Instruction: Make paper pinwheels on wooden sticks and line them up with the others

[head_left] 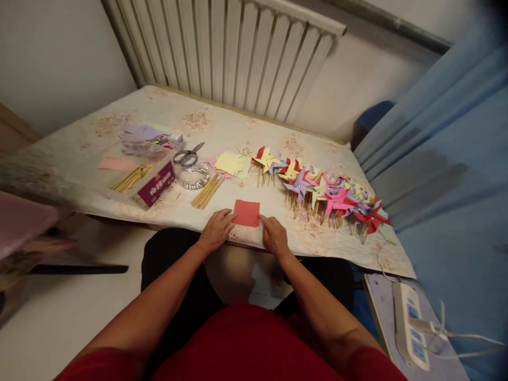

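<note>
A red paper square (246, 212) lies flat near the front edge of the table (119, 206). My left hand (216, 229) rests at its left edge, fingertips touching the lower left corner. My right hand (274, 236) touches its lower right corner. Both hands press the paper down with fingers close together; neither lifts it.
A long row of finished colourful paper pinwheels (325, 193) on sticks runs along the right. Yellow paper squares (230, 163), wooden sticks (207, 192), scissors (189, 155), a purple box (156, 184) and more paper lie at the left. A power strip (410, 325) sits at lower right.
</note>
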